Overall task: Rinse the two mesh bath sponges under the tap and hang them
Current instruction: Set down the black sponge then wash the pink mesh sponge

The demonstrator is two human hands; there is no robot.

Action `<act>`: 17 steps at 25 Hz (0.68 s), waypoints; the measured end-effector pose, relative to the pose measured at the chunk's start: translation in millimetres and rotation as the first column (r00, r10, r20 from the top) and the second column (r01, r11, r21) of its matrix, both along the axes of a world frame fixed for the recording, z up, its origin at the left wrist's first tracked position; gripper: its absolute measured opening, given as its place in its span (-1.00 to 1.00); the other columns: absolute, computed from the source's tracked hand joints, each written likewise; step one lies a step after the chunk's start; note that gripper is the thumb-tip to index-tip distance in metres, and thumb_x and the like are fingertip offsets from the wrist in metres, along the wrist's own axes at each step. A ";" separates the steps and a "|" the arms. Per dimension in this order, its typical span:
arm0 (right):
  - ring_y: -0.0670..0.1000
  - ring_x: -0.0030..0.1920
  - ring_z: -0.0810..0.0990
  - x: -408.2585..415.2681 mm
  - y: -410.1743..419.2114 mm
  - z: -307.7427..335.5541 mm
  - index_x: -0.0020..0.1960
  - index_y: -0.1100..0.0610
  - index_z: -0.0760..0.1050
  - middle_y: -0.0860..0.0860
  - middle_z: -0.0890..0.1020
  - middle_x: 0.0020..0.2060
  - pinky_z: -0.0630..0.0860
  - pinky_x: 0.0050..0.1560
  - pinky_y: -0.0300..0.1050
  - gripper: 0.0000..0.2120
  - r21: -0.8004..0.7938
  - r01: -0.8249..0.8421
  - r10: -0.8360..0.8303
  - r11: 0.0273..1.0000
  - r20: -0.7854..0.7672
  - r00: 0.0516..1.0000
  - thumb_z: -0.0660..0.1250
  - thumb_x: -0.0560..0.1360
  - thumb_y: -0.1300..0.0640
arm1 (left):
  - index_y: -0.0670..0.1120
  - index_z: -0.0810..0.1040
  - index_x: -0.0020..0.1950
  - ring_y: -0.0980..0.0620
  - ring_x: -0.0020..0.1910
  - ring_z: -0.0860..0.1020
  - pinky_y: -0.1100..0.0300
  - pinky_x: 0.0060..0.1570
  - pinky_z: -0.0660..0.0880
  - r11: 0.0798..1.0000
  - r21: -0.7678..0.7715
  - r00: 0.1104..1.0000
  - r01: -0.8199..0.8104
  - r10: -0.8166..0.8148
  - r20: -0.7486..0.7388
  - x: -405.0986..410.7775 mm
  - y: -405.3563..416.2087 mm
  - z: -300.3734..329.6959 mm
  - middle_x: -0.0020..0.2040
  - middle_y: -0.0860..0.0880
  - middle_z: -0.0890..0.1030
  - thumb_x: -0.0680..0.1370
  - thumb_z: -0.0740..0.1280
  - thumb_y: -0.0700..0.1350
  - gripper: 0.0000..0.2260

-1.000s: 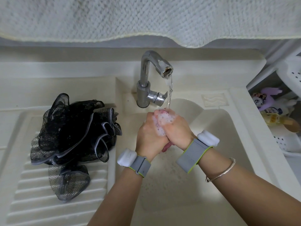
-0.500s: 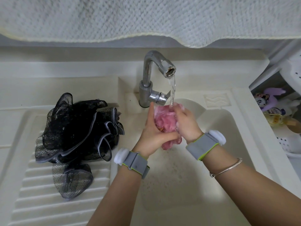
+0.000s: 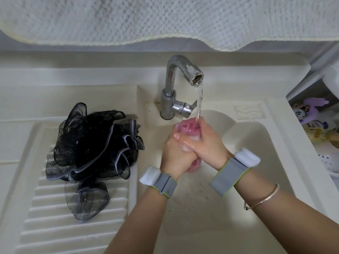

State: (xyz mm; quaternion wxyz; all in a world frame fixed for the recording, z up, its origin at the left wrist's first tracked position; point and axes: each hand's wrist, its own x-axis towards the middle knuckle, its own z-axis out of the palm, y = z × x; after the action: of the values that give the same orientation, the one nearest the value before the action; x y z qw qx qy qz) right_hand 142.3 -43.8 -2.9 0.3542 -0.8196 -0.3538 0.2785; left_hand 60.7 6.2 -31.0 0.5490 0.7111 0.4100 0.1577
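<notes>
The black mesh sponge (image 3: 91, 149) lies loose on the ribbed drainboard (image 3: 55, 226) at my left, untouched and well apart from the water, so I judge it not yet rinsed. Going right, my left hand (image 3: 176, 153) and right hand (image 3: 205, 142) are clasped together round the pink mesh sponge (image 3: 187, 126) over the basin (image 3: 256, 180), fingers of both curled tight on it, with the stream from the tap (image 3: 180, 83) landing on its top just above my right knuckles. White suds show between the fingers, so I judge the rinse is only partway. To do it well I would loosen and squeeze by turns, turning the bundle so fresh folds meet the water, until no foam comes out. Most of the pink sponge is buried in my grip; only its top and a bit under the left wrist show, and I cannot see its hanging cord. Nor can I make out any hook: the towel (image 3: 165, 19) fills the top, and the shelf (image 3: 315, 125) at right is cut off.
</notes>
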 end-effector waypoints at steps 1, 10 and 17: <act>-0.01 0.00 0.57 -0.5 5.2 -1.2 0.02 -0.06 0.44 -0.04 0.60 -0.07 0.49 0.05 -0.07 -0.49 -0.030 0.040 -0.039 0.999 0.023 0.999 0.29 0.22 -0.36 | 0.04 0.48 0.18 0.27 -0.21 0.57 0.43 -0.44 0.36 1.000 0.014 1.000 0.001 0.000 -0.030 0.5 -0.5 -0.4 -0.14 0.15 0.56 0.38 0.39 -0.12 -0.62; 0.19 -0.14 0.58 6.9 13.9 -8.5 -0.35 0.08 0.43 0.08 0.60 -0.36 0.49 0.02 0.03 -0.64 -0.097 0.174 -0.175 0.980 -0.011 0.984 0.12 0.58 0.02 | 0.00 0.36 -0.10 -0.04 -0.20 0.50 0.21 -0.33 0.33 0.990 0.073 0.992 0.117 -0.114 -0.051 -2.6 -2.8 2.6 -0.16 0.00 0.51 0.29 0.45 -0.03 -0.68; 0.08 -0.10 0.57 28.8 5.5 -3.5 -0.31 0.03 0.52 -0.02 0.59 -0.28 0.50 0.03 -0.02 -0.73 -0.053 0.410 -0.398 0.911 -0.377 0.836 0.20 0.54 0.05 | 0.05 0.07 0.54 0.13 0.21 0.52 0.17 0.19 0.50 0.936 -0.287 0.975 0.202 -0.164 0.150 -5.5 12.7 -8.4 0.31 0.05 0.44 0.18 0.61 -0.08 0.06</act>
State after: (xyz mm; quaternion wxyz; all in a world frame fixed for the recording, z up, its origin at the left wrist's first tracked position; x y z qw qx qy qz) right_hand 171.1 -38.3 -6.4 0.4786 -0.8008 -0.1017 0.3455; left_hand 55.2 18.8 -39.4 0.6875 0.6431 0.3263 0.0856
